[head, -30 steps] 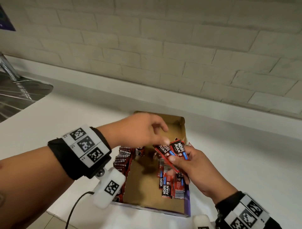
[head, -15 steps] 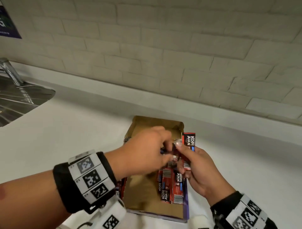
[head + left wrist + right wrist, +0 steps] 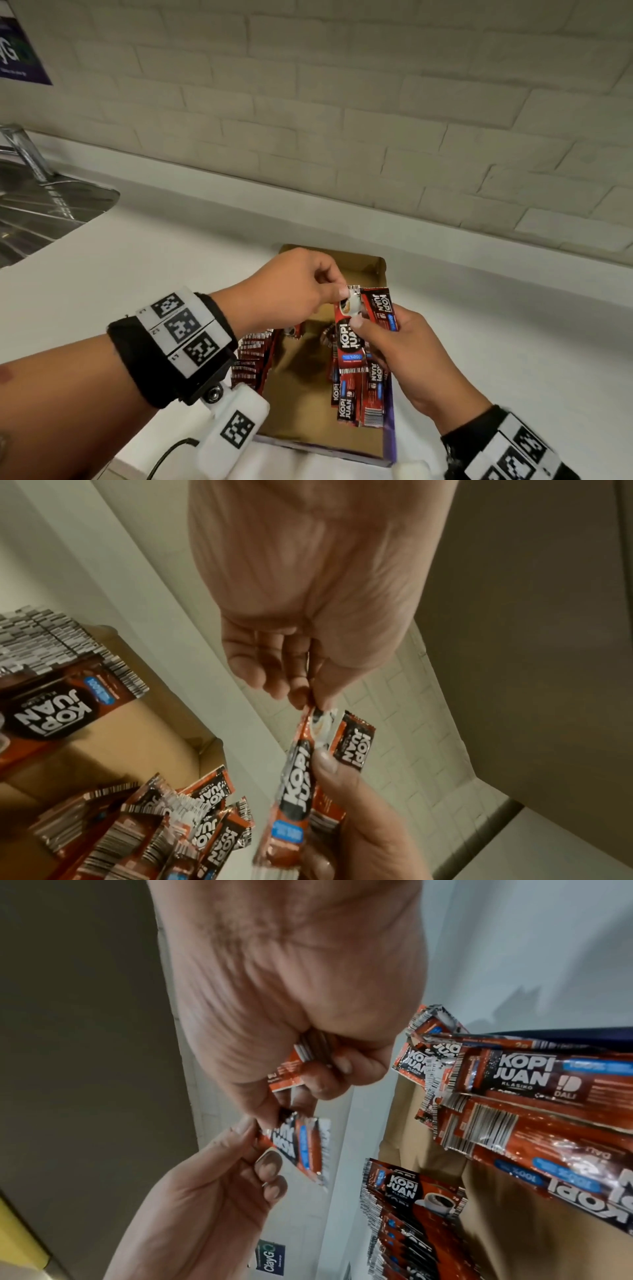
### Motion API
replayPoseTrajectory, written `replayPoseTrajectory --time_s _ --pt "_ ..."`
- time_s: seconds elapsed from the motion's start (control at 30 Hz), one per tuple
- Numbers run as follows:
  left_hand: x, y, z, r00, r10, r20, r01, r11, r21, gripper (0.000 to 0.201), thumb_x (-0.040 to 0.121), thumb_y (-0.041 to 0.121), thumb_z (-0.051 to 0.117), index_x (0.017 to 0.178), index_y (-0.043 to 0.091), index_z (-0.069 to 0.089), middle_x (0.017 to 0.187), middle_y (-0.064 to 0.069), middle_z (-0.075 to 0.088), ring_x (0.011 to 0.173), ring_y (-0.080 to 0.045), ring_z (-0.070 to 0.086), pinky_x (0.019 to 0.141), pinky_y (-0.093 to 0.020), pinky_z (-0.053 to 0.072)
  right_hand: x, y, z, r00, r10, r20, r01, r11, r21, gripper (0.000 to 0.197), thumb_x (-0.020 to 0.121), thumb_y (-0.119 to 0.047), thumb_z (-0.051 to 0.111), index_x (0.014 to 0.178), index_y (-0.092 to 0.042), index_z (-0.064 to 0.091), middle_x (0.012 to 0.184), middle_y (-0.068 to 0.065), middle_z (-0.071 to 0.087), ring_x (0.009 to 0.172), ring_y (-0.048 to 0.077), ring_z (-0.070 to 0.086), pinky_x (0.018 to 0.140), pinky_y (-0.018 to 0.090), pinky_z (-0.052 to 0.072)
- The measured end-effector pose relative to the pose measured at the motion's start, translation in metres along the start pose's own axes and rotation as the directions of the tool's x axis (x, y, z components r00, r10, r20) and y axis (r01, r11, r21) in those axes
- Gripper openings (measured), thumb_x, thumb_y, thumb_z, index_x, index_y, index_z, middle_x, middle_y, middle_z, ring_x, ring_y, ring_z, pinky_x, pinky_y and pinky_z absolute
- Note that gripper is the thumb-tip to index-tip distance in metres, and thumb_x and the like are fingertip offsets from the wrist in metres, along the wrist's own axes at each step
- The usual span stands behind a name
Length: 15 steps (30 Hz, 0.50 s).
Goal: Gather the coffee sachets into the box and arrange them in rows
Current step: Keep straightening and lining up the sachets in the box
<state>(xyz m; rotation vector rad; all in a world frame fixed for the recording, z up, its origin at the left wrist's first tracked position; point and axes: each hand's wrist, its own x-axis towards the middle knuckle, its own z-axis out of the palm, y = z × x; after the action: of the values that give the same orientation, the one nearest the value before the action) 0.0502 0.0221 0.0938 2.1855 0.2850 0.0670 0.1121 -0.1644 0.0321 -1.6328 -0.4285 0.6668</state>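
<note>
Both hands have risen a little above the box (image 3: 368,263); the left hand (image 3: 291,291) now pinches the top of a sachet (image 3: 349,329) that the right hand (image 3: 404,349) grips with others, likely drawing it out to join the row (image 3: 253,356) standing inside.

Black wristbands (image 3: 144,363), seemingly square-coded white tags (image 3: 183,327)

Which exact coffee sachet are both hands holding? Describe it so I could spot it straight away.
Start at the open brown cardboard box on the white counter. Just above its right side, the right hand holds two red and black coffee sachets. The one you want is the nearer sachet: unlike its partner, its top end is also pinched by the left hand.
</note>
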Motion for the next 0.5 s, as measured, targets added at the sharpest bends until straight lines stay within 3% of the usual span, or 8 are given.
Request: replayPoseTrajectory --time_s 0.1,0.2,0.27,0.33,0.4,0.5 --pt "0.001 -0.002 -0.006 0.997 -0.035 -0.065 0.027 0.992 -0.121 0.009 0.092 0.025 0.072 0.085 0.02 0.07 0.069 0.003 0.068 0.058 -0.012 0.06 0.057 -0.031 0.051 -0.003 0.004 -0.001 0.999 0.006 0.039 -0.004 0.999 -0.053 0.015 0.09 -0.024 0.076 0.105 -0.023 0.074 0.096 0.003 0.08 0.088 0.023 0.078 0.087 0.044 0.06" --pt "0.0 -0.007 -0.014 0.997 -0.064 -0.042 0.056 0.983 -0.175 0.005 0.092 0.013 0.071 0.09 0.01 0.068 0.075 -0.001 0.073 0.06 -0.016 0.064 0.06 -0.035 0.054 -0.001 0.007 -0.005 0.999 -0.004 -0.053 0.005 1.0 0.026 0.014 0.092 -0.023 0.073 0.104 -0.016 0.071 0.084 0.001 0.079 0.075 0.017 0.077 0.071 0.031 0.058" --pt "-0.006 -0.011 -0.014 0.994 -0.098 0.049 0.105 0.98 -0.17 0.006 0.09 0.005 0.07 0.092 0.001 0.065 0.076 -0.005 0.075 0.061 -0.019 0.065 0.061 -0.036 0.053 0.001 0.006 -0.009 0.993 0.006 -0.121 0.019 0.98 0.2 0.014 0.088 -0.022 0.073 0.091 -0.01 0.065 0.061 0.0 0.065 0.051 0.015 0.06 0.053 0.022 0.047" --pt "-0.016 -0.012 -0.004 0.973 -0.139 0.182 0.172 0.969 -0.179 0.009 0.088 0.004 0.071 0.092 -0.002 0.065 0.079 -0.011 0.076 0.063 -0.022 0.067 0.061 -0.034 0.052 0.005 0.004 -0.012 0.986 0.014 -0.167 0.039 0.949 0.313 0.025 0.079 -0.029 0.075 0.082 -0.011 0.057 0.056 0.004 0.044 0.048 0.014 0.037 0.047 0.022 0.035" --pt "-0.025 -0.011 0.011 0.939 -0.152 0.308 0.203 0.969 -0.141 0.009 0.087 0.007 0.073 0.087 0.003 0.066 0.085 -0.011 0.077 0.065 -0.021 0.069 0.06 -0.031 0.052 0.007 0.003 -0.012 0.985 -0.018 -0.17 0.075 0.939 0.337 0.029 0.077 -0.031 0.075 0.077 -0.012 0.053 0.055 0.007 0.039 0.047 0.015 0.033 0.047 0.024 0.032" --pt "-0.028 -0.013 0.026 0.919 -0.151 0.363 0.184 0.981 -0.058 0.019 0.086 0.018 0.078 0.077 0.017 0.062 0.082 -0.004 0.077 0.068 -0.018 0.071 0.062 -0.029 0.053 0.007 -0.001 -0.006 0.989 -0.049 -0.138 0.088 0.954 0.287 0.028 0.083 -0.021 0.073 0.071 -0.01 0.051 0.048 0.003 0.044 0.042 0.012 0.039 0.047 0.025 0.036"
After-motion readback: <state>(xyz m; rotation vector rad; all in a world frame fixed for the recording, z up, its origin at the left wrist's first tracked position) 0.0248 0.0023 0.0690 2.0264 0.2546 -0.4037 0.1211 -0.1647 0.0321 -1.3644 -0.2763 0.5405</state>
